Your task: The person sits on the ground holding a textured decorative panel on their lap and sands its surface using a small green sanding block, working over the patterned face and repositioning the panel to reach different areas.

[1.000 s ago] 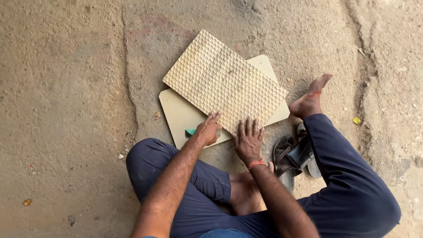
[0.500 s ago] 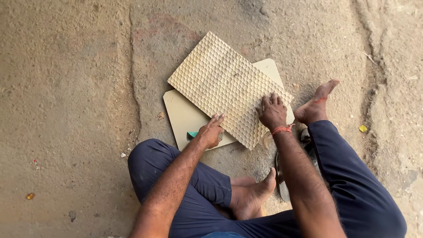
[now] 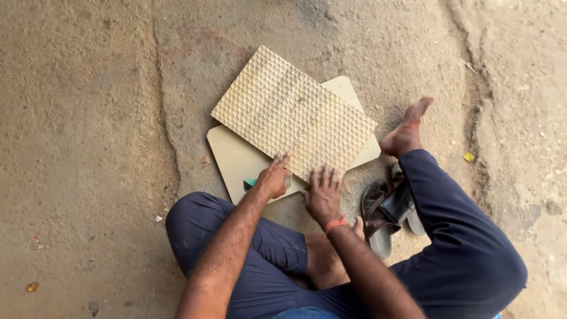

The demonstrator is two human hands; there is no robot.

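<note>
Outdoors, from the head camera, I look straight down at a rough, sandy concrete floor (image 3: 88, 118) with a long crack running down its left part and another winding along the right. Small bits of litter lie scattered on it, among them a yellow scrap (image 3: 469, 156) at the right and an orange one (image 3: 32, 287) at the lower left.

On the ground in front of me lies a smooth cream board (image 3: 236, 162), and on top of it, turned at an angle, a tan panel carved with a honeycomb pattern (image 3: 292, 112). I see no boxes or bowls anywhere; the stacked boards are the only things laid out.

My left hand (image 3: 274, 176) rests at the near edge of the patterned panel, fingers curled loosely, touching the panel and the board beneath; it grips nothing that I can make out. A small teal object (image 3: 250, 184) lies on the cream board just beside that hand. My right hand (image 3: 322, 192), an orange thread at the wrist, lies flat and spread, fingertips touching the panel's near edge.

I sit cross-legged in dark blue trousers (image 3: 460, 236), bare right foot (image 3: 406, 130) stretched beside the boards, dark sandals (image 3: 387, 210) against that leg.
</note>
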